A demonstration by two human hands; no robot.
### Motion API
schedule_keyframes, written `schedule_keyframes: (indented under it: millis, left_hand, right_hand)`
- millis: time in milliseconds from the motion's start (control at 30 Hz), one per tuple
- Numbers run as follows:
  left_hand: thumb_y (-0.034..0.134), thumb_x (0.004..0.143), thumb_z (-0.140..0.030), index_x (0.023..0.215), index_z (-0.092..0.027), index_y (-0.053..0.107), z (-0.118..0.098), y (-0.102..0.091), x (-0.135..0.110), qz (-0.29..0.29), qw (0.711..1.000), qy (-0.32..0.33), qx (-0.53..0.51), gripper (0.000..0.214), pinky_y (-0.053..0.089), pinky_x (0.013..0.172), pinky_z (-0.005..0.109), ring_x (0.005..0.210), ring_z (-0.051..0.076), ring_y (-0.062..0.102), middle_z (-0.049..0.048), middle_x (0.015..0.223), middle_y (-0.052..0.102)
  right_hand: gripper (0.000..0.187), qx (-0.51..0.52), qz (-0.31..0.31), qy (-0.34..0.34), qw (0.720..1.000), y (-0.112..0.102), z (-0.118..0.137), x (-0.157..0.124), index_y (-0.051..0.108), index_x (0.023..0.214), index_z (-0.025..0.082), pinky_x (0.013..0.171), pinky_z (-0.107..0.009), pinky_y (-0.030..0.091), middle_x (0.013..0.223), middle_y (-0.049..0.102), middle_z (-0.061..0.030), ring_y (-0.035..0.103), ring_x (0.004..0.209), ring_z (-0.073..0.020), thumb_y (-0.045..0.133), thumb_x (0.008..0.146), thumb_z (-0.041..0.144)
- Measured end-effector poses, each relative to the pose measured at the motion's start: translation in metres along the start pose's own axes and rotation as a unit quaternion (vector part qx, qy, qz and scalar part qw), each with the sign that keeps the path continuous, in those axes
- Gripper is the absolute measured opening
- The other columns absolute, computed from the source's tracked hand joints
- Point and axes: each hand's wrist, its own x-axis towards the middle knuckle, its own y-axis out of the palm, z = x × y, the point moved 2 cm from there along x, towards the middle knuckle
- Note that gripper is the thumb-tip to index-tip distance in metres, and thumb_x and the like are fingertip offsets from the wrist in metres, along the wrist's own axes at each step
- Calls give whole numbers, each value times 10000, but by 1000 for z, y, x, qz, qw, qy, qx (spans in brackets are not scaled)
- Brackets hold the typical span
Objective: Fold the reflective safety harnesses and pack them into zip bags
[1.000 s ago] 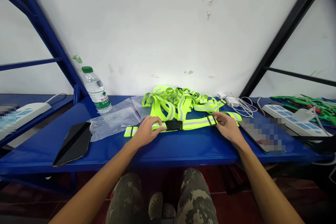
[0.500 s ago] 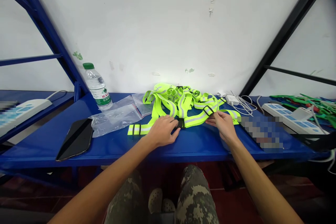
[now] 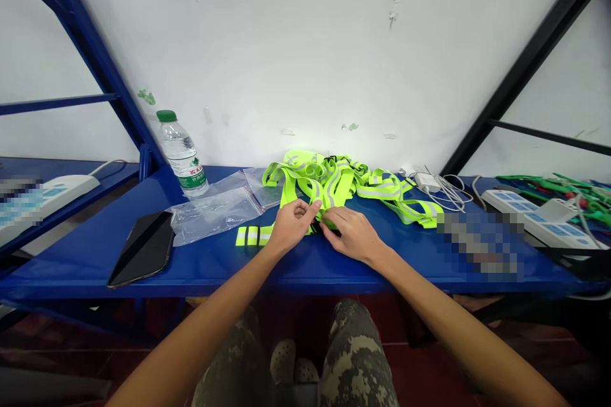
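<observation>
A tangle of neon-yellow reflective straps (image 3: 341,184) with grey stripes lies on the blue shelf (image 3: 315,267), against the white wall. My left hand (image 3: 290,229) pinches a strap near its black buckle, fingers closed. My right hand (image 3: 351,234) rests right beside it, fingers curled over the same strap at the buckle. One strap end (image 3: 252,236) sticks out flat to the left of my left hand.
Clear plastic bags (image 3: 214,210) lie left of the straps, with a black phone (image 3: 143,249) and a water bottle (image 3: 182,154) further left. White chargers and cables (image 3: 436,187), a power strip (image 3: 539,219) and green tools (image 3: 568,189) sit to the right.
Both hands have come together at the buckle in the middle; the right hand slid left along the strap. The long strap is now bunched rather than stretched out.
</observation>
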Motion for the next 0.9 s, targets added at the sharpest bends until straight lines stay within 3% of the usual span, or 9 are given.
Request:
schedule_keyframes:
  millis: [100, 200, 367, 533, 633, 700, 800, 900]
  left_hand:
    - [596, 787, -379, 578, -193, 432, 3, -1, -3, -42, 993, 31, 110, 325, 326, 527, 234, 503, 93, 434, -54, 516, 454]
    - [553, 737, -217, 559, -202, 370, 5, -4, -7, -38, 982, 38, 183, 255, 290, 531, 249, 488, 95, 387, -68, 485, 385]
    - [517, 759, -149, 695, -213, 470, 0, -3, -15, -7, 955, 69, 290, 102, 339, 581, 274, 561, 144, 489, -37, 572, 493]
    - [509, 885, -264, 899, -183, 572, -9, -13, -29, -17, 879, 135, 457, 104, 439, 773, 372, 914, 272, 580, 106, 894, 633]
    - [620, 831, -408, 1110, -167, 596, -15, -35, -35, 49, 839, 140, 524, 370, 432, 901, 487, 1170, 385, 495, 193, 1181, 601]
    - [649, 795, -434, 1276, -166, 541, -20, -53, -38, 120, 824, 82, 548, 561, 409, 940, 562, 1236, 434, 465, 224, 1281, 570]
    - [641, 759, -331, 1430, -190, 417, -31, -74, -40, 236, 799, -20, 553, 721, 391, 980, 591, 1219, 420, 523, 214, 1326, 569]
    - [628, 678, -188, 1480, -240, 353, -43, -85, -39, 287, 766, -71, 571, 850, 386, 1001, 584, 1230, 400, 532, 183, 1357, 561]
  right_hand:
    - [189, 28, -21, -33, 999, 3, -6, -6, 671, 1001, 182, 909, -387, 474, 1034, 720, -91, 630, 1026, -246, 503, 916, 189]
    - [205, 51, -14, -34, 998, 6, -9, -9, 687, 1008, 192, 950, -409, 462, 1033, 721, -81, 614, 1074, -250, 519, 894, 164]
    - [297, 31, 27, -15, 999, 6, -6, -6, 643, 1184, 167, 930, -395, 459, 1113, 679, -113, 615, 1022, -245, 517, 925, 239]
    - [284, -15, 63, -36, 997, 5, 2, -4, 665, 1133, 183, 876, -380, 429, 1071, 644, -116, 586, 990, -235, 443, 957, 206]
    - [280, -32, 66, -39, 997, 6, 4, -4, 665, 1127, 176, 885, -379, 412, 1074, 636, -119, 578, 997, -239, 447, 952, 200]
    - [276, -36, 69, -34, 996, 6, 5, -4, 667, 1119, 174, 890, -376, 405, 1073, 637, -116, 580, 999, -237, 455, 944, 193]
    - [284, -40, 75, -30, 996, 7, 7, -4, 661, 1131, 169, 895, -370, 398, 1081, 638, -112, 582, 1009, -235, 453, 939, 184]
    - [289, -48, 78, -25, 996, 6, 9, -6, 645, 1153, 173, 925, -383, 379, 1092, 641, -105, 575, 1021, -238, 453, 937, 178]
